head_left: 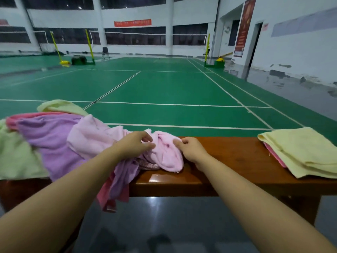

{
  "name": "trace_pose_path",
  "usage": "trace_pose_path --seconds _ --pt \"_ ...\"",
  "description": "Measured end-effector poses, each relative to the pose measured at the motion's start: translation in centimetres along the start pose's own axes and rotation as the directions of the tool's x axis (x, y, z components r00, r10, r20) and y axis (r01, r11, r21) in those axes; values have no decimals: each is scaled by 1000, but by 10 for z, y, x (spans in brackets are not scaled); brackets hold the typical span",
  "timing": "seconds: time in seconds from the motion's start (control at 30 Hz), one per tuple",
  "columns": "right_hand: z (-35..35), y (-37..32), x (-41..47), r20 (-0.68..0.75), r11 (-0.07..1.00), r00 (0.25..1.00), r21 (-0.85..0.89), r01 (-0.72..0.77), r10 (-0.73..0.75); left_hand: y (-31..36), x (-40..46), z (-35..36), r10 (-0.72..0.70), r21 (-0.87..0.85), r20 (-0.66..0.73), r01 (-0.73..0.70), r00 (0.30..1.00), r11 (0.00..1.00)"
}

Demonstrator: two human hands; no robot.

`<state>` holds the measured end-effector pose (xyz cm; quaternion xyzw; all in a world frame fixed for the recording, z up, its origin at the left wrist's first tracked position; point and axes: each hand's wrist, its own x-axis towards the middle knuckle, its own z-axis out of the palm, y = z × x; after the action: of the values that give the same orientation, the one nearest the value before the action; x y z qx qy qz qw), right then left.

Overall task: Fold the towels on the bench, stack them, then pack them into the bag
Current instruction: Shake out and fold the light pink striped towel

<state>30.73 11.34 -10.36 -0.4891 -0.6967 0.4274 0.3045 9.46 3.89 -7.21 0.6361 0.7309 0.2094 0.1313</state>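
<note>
A crumpled light pink towel [164, 152] lies on the brown wooden bench [228, 157] in front of me. My left hand [134, 143] pinches its left part and my right hand [191, 148] pinches its right edge. To the left sits a loose pile: a purple towel [51, 136], a pale green towel [16, 156], a pale yellow towel [58, 106] and a darker pink towel [109, 196] hanging over the bench's front edge. At the right end a folded yellow towel [306, 150] lies on top of a folded pink one [274, 155]. No bag is in view.
Beyond the bench stretches a green badminton court [164, 88] with white lines, net posts [207, 48] and nets. A grey floor lies under the bench. Bare bench surface shows between the pink towel and the folded stack.
</note>
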Motion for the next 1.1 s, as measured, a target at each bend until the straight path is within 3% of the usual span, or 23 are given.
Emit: trace_pose_path --seconds 0.07,0.13,0.17,0.23,0.33,0.43,0.53,0.6,0.7,0.77,0.83,0.93,1.0,1.1 --pt "-5 4 3 -67 937 987 329 -115 144 6 1 5 5 -17 13 -4 1000 1000" --pt "-17 4 2 -49 768 956 608 -201 289 10 4 12 -9 -45 30 10 1000 999" --pt "-25 6 2 -49 714 944 667 -212 327 12 6 16 -22 -42 33 23 999 999" --pt "-40 17 6 -85 712 934 671 -205 348 18 10 22 -26 -28 31 27 999 999" --pt "-60 37 9 -215 832 911 517 -199 352 32 13 31 35 -113 40 -30 999 993" --pt "-85 51 4 -362 968 900 144 -205 244 47 14 40 73 -282 36 -60 997 957" --pt "-102 49 -5 -467 911 881 -329 -249 72 57 13 46 111 -436 17 -92 994 895" --pt "-104 39 -5 -406 894 905 -442 -70 -130 61 15 47 147 -584 -8 -124 989 802" --pt "-98 4 -7 -159 945 938 -160 284 -309 67 13 41 176 -767 -3 -116 984 631" --pt "-88 -22 -7 -26 914 913 -7 406 -406 73 8 30 203 -818 29 -94 979 567" --pt "-73 -43 -4 96 903 902 133 408 -422 75 2 16 255 -824 55 -100 965 557" --pt "-48 -58 3 283 938 905 236 254 -316 70 -4 -10 295 -818 83 -103 952 566" --pt "-41 -60 6 326 957 900 130 259 -288 63 -6 -27 246 -797 68 -95 967 596" --pt "-50 -62 6 286 885 903 -248 393 -321 46 -7 -46 163 -670 1 -120 987 732"
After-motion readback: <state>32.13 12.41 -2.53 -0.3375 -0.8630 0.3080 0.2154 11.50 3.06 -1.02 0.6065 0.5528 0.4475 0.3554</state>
